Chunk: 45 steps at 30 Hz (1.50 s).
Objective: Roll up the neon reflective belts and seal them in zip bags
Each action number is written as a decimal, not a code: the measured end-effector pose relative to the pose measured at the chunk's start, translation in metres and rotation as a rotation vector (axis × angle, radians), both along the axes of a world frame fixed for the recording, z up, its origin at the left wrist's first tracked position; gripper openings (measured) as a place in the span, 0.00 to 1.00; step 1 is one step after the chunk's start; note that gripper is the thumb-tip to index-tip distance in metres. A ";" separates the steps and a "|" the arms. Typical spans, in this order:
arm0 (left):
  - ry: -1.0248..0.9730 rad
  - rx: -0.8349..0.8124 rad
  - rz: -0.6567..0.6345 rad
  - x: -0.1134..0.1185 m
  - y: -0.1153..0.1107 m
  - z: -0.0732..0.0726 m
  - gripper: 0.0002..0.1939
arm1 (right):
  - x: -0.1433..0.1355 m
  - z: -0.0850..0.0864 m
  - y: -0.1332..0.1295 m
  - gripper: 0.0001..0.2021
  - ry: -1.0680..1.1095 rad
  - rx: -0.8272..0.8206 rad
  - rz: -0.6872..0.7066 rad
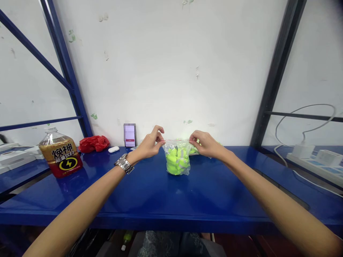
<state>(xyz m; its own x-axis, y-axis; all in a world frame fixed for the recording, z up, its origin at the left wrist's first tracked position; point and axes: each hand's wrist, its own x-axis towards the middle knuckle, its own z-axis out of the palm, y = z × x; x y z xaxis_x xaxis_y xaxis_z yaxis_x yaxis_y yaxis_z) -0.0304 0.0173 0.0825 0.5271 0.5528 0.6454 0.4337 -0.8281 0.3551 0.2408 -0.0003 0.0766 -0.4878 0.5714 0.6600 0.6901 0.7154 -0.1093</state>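
A clear plastic bag (pixel 178 157) with bright yellow-green fabric and pale grey strips inside is held upright over the blue table, near its middle. My left hand (pixel 153 143) pinches the bag's top left corner between thumb and fingers; a metal watch is on that wrist. At the top right corner, my right hand (pixel 204 143) pinches the bag's edge the same way. The top edge is stretched straight between both hands. Behind the bag, more yellow-green material (pixel 193 148) lies on the table, partly hidden.
A large drink bottle (pixel 62 153) stands at the left, beside a red plastic bag (pixel 93 143), a small white case (pixel 113 149) and a phone (pixel 130 135) leaning on the wall. A dark flat object (pixel 281 189) lies right, partly behind my forearm, near a white power strip (pixel 318 165) with cables.
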 end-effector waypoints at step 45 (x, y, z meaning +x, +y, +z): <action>0.265 -0.005 -0.002 0.014 -0.010 0.007 0.10 | -0.021 0.004 -0.010 0.05 0.184 -0.167 0.156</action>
<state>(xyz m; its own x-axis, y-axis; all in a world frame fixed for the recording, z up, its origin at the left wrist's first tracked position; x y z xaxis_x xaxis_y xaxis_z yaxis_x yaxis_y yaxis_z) -0.0166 0.0070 0.0891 0.6786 0.5543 0.4819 0.5104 -0.8277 0.2332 0.2198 -0.0102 0.0804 -0.4595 0.6071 0.6483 0.5308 0.7729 -0.3476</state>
